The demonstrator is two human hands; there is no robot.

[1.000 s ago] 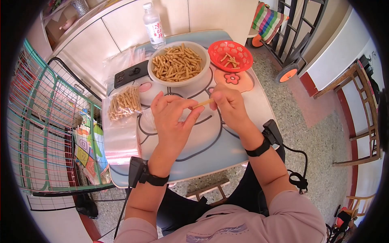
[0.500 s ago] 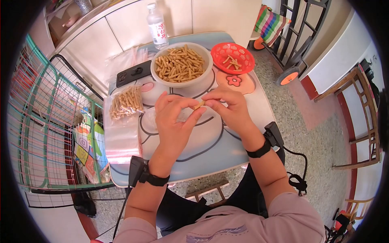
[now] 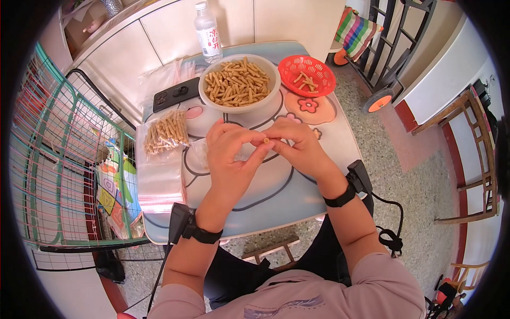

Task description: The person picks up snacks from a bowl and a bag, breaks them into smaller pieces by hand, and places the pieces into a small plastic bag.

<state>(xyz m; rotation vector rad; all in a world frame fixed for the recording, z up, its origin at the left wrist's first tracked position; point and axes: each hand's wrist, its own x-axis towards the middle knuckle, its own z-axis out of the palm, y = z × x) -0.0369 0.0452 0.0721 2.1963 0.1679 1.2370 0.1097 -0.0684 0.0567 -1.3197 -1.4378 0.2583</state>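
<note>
Above the middle of the table, my left hand [image 3: 232, 150] and my right hand [image 3: 302, 146] meet fingertip to fingertip. Both pinch one short tan stick [image 3: 266, 141], its end turned partly toward me. Just beyond them stands a white bowl [image 3: 239, 110] heaped with similar tan sticks [image 3: 236, 82]. A red slotted basket [image 3: 333, 80], right of the bowl, holds several lighter pieces [image 3: 306, 82]. To the left of my left hand lies a clear bag packed with sticks [image 3: 166, 132].
Flat clear plastic bags [image 3: 159, 181] are stacked at the table's left edge. A black phone [image 3: 175, 95] and a water bottle [image 3: 208, 37] are near the back. A green wire cage [image 3: 74, 159] borders the left side; a black hand truck [image 3: 390, 58] stands at back right.
The stick has turned between my fingertips, so that its end now faces me more. Both hands have shifted very slightly; the bowl, basket and bags stay put.
</note>
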